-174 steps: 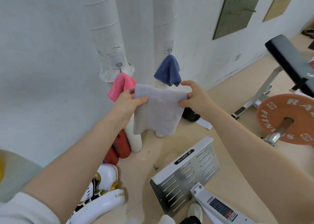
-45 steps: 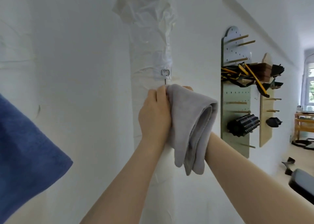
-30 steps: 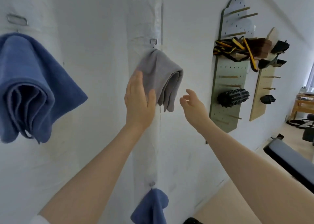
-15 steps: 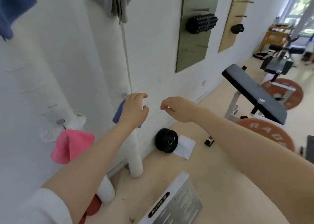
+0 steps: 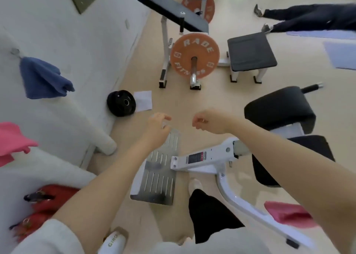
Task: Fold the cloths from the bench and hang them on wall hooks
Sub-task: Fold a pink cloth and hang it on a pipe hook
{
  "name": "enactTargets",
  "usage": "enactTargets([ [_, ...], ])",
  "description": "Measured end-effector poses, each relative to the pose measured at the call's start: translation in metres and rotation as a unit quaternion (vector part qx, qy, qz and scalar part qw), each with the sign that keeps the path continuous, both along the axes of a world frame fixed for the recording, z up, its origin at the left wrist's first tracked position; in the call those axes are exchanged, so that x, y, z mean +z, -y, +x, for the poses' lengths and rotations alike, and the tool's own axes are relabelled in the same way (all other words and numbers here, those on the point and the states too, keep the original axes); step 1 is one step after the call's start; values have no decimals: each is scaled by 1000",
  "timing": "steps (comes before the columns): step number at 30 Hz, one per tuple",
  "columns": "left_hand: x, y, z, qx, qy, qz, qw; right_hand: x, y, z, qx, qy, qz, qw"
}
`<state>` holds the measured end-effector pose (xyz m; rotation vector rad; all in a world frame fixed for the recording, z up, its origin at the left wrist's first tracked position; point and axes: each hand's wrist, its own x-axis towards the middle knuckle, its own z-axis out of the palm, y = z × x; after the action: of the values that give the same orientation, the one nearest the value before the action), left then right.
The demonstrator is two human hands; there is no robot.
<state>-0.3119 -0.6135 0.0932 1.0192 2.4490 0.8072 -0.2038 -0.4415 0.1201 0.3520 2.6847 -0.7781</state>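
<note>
My left hand and my right hand hover empty over the floor, fingers loosely curled and apart. A folded blue cloth hangs from a hook on the white wall at left. A pink cloth hangs lower at the left edge. Another pink cloth lies at the lower right beside the white machine frame. The grey cloth is out of view.
A black bench and an inclined pad stand ahead, by an orange weight plate. A black plate leans on the wall. A metal footplate lies below my hands. A person's legs lie at far right.
The grey cloth was hung on a hook and let go. My view has since swung down from the wall to the floor, and both empty hands have dropped with it.
</note>
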Motion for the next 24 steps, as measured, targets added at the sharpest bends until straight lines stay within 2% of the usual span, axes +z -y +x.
enactTargets([
  [5,-20,-40,77,-107,30,-11,994,-27,-20,97,-101,18,-12,995],
  [11,-32,-105,165,-214,43,-38,975,-44,-44,213,-185,-11,-11,983],
  [14,-38,-146,217,-246,55,-65,966,-50,-72,281,-261,-17,-11,965],
  [17,-46,-188,274,-278,60,-52,957,-58,-110,355,-345,-25,-5,938],
  [20,-56,-233,333,-295,62,-58,952,-77,-153,423,-415,-21,-4,910],
  [24,-73,-282,402,-232,121,-72,963,-108,-214,489,-375,55,-15,925],
])
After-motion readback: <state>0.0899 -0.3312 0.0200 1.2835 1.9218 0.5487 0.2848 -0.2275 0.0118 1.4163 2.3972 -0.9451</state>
